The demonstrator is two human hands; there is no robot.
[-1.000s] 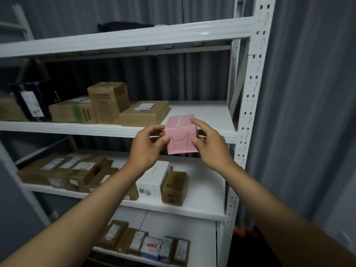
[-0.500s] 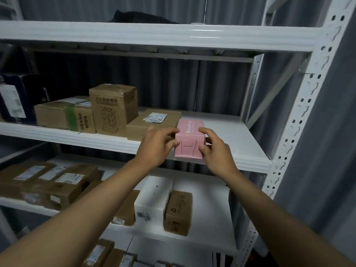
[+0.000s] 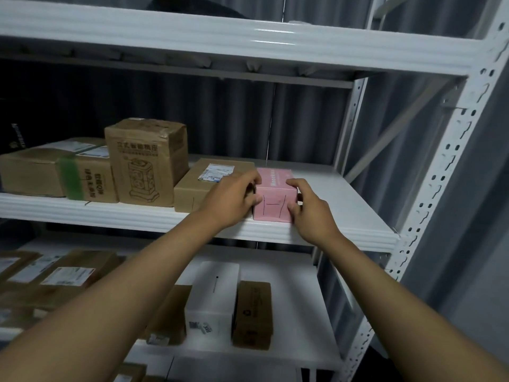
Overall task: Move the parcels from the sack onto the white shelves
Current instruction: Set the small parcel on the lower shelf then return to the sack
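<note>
Brown boxes (image 3: 146, 161) sit in a row on the white shelf (image 3: 344, 199), so the pink parcel (image 3: 274, 198) goes next in line; the left hand (image 3: 234, 199) and right hand (image 3: 311, 213) grip its sides, fingers curled round it to steady it.

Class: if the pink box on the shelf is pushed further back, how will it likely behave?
The pink box looks like stiff card with flat faces, so it should slide, not roll. It seems light: fingers of both hands hold it easily. Squat, so unlikely to tip.
</note>
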